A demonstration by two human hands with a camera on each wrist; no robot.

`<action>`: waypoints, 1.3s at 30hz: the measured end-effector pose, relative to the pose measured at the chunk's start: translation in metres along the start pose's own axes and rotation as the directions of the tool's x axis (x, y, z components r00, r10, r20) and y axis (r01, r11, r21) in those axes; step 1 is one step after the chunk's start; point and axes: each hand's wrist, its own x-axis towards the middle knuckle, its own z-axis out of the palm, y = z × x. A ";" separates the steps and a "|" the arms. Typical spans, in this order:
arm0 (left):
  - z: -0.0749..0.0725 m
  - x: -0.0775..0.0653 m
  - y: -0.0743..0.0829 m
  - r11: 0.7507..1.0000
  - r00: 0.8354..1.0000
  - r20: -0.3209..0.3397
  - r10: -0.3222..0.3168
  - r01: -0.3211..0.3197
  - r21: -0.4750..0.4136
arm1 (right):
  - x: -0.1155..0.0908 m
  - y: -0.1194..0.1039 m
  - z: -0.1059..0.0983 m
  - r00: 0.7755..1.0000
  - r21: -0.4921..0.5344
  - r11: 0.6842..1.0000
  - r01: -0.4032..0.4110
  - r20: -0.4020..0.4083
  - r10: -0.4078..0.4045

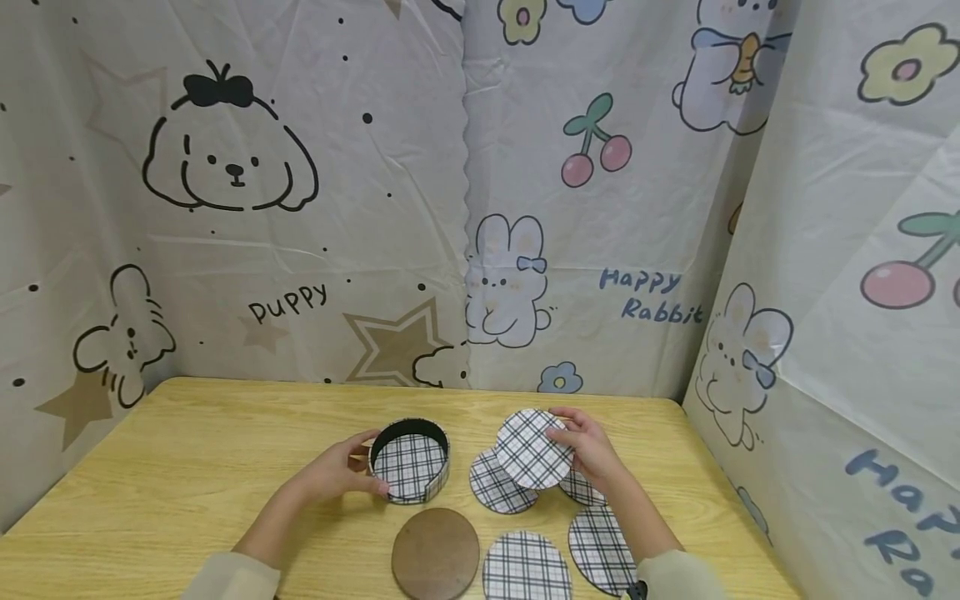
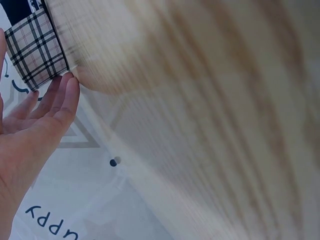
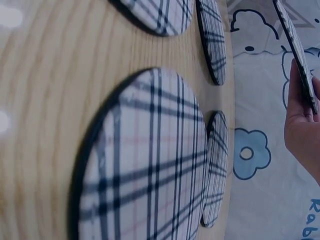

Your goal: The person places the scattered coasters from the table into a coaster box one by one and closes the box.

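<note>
My left hand (image 1: 336, 472) holds the left side of a round plaid coaster holder (image 1: 442, 478), thumb at the front and fingers behind. The holder has a dark inner wall, a notch at its front right and a plaid round lying inside. In the left wrist view my fingertips are at the lower edge of the plaid wall. Between thumb and fingers, my right hand (image 1: 594, 450) pinches a round plaid coaster (image 1: 528, 448) by its right edge. That coaster is raised above the table, overlapping a plaid coaster (image 1: 501, 483) in the head view; the right wrist view shows it edge-on.
Nearer me lie a plain brown coaster (image 1: 435, 553), a plaid coaster (image 1: 527, 568) and another plaid coaster (image 1: 600, 546). One more plaid coaster (image 1: 582, 487) is partly hidden behind my right hand. Printed cloth (image 1: 390, 208) hangs around the wooden table (image 1: 187, 467).
</note>
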 end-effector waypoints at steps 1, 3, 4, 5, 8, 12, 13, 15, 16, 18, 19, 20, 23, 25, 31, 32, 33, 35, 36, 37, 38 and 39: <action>0.000 0.000 0.000 1.000 1.000 0.002 0.002 -0.002 -0.003 | 0.000 0.000 0.003 1.000 -0.001 1.000 0.000 0.003 0.000; 0.000 0.000 0.000 1.000 1.000 0.005 0.005 -0.005 -0.006 | 0.001 0.001 0.008 1.000 0.005 1.000 -0.003 0.002 0.003; 0.000 0.000 0.000 1.000 1.000 0.006 0.006 -0.006 -0.006 | 0.002 0.002 0.010 1.000 0.006 1.000 -0.007 0.004 0.007; 0.000 0.000 0.001 1.000 1.000 0.006 0.005 -0.005 -0.005 | 0.003 0.003 0.013 1.000 0.008 1.000 -0.010 0.008 0.010; 0.000 0.000 0.001 1.000 1.000 0.001 -0.003 0.003 -0.003 | 0.005 0.005 0.020 1.000 0.025 1.000 -0.013 0.004 0.012; -0.001 0.000 0.001 1.000 1.000 0.000 -0.011 0.011 -0.005 | 0.007 0.007 0.029 1.000 0.020 1.000 0.005 0.014 -0.005; -0.001 0.000 0.002 1.000 1.000 -0.002 -0.013 0.013 -0.006 | 0.008 0.008 0.031 1.000 0.012 1.000 0.011 0.016 -0.011; -0.001 0.000 0.002 1.000 1.000 -0.001 -0.013 0.013 -0.005 | 0.009 0.009 0.035 1.000 0.005 1.000 0.016 0.024 -0.016; -0.001 0.000 0.002 1.000 1.000 -0.001 -0.014 0.014 -0.004 | 0.010 0.010 0.037 1.000 0.003 1.000 0.015 0.027 -0.015; -0.001 0.000 0.002 1.000 1.000 -0.002 -0.015 0.015 0.000 | 0.011 0.012 0.041 1.000 0.008 1.000 0.014 0.028 -0.015; -0.001 0.000 0.002 1.000 1.000 -0.002 -0.015 0.015 0.002 | 0.012 0.012 0.043 1.000 0.012 1.000 0.014 0.027 -0.014; -0.001 0.000 0.002 1.000 1.000 -0.001 -0.014 0.014 0.003 | 0.012 0.013 0.045 1.000 0.020 1.000 0.012 0.027 -0.013; -0.001 -0.001 0.002 1.000 1.000 -0.002 -0.015 0.015 0.005 | 0.014 0.013 0.053 1.000 0.039 0.999 0.017 0.022 -0.018; -0.001 -0.001 0.002 1.000 1.000 -0.002 -0.016 0.016 0.004 | 0.014 0.012 0.058 1.000 0.046 0.999 0.021 0.018 -0.021; -0.001 -0.001 0.002 1.000 1.000 -0.003 -0.010 0.010 0.005 | 0.017 0.012 0.073 1.000 0.069 0.998 0.012 0.006 -0.013; -0.001 -0.002 0.002 1.000 1.000 -0.003 -0.009 0.009 0.004 | 0.017 0.013 0.075 1.000 0.069 0.998 0.009 0.008 -0.009; -0.001 -0.002 0.002 1.000 1.000 -0.001 -0.007 0.007 0.006 | 0.018 0.013 0.077 1.000 0.072 0.997 0.007 0.010 -0.007; -0.001 -0.002 0.003 1.000 1.000 0.001 -0.006 0.006 0.007 | 0.018 0.013 0.081 1.000 0.077 0.997 0.004 0.013 -0.005; -0.001 -0.002 0.003 1.000 1.000 0.004 -0.005 0.005 0.008 | 0.018 0.012 0.083 1.000 0.082 0.997 0.005 0.018 -0.006; -0.001 -0.003 0.003 1.000 1.000 0.006 -0.002 0.002 0.007 | 0.018 0.012 0.085 1.000 0.088 0.996 0.006 0.024 -0.009; -0.001 -0.003 0.004 1.000 1.000 0.009 0.001 -0.001 0.008 | 0.019 0.012 0.087 0.999 0.104 0.995 0.010 0.034 -0.013; -0.001 -0.003 0.004 1.000 1.000 0.011 0.004 -0.004 0.009 | 0.018 0.012 0.089 0.999 0.120 0.993 0.010 0.044 -0.015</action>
